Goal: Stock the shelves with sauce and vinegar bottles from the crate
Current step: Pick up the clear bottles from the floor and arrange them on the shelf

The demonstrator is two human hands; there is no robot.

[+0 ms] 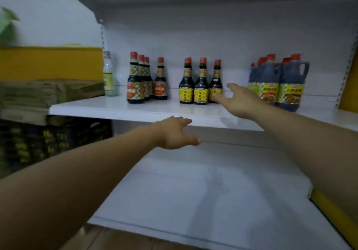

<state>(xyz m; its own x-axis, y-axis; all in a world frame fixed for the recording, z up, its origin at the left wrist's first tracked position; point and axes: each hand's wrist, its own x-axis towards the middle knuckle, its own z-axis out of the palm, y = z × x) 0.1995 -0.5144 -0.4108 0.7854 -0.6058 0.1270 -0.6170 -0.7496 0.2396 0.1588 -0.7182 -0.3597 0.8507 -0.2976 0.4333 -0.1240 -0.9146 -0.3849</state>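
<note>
Cardboard boxes [48, 92] sit atop crate [54, 141] beside shelf [116, 108].

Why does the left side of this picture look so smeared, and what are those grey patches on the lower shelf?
Head view: motion blur streaks the dark crate and cardboard boxes at the left edge, while the yellow-label bottles are fairly sharp; head view: the grey patches on the lower shelf look like soft shadows of the arms; the right hand is slightly blurred.

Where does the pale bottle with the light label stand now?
In the head view, the pale bottle stands at the left end of the upper shelf, just left of the orange-labelled sauce bottles.
</note>
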